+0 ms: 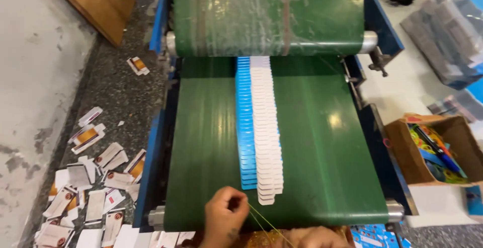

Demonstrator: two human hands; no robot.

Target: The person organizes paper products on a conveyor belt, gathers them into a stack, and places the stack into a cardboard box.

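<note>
A long overlapped row of flat blue-and-white cartons (260, 127) lies down the middle of a green conveyor belt (322, 157). At the belt's near end, my left hand (225, 218) is closed, pinching a thin yellow-green elastic band (264, 223) that stretches down to the right. My right hand (314, 238) shows only partly at the bottom edge, where the band leads; its grip is hidden. Both hands sit just below the nearest carton in the row.
An upper green belt and roller (266, 16) feed the row from the far end. A cardboard box of coloured elastic bands (432, 150) stands at the right. Several discarded cartons (90, 187) litter the floor at the left. Wrapped bundles (448, 31) lie at the upper right.
</note>
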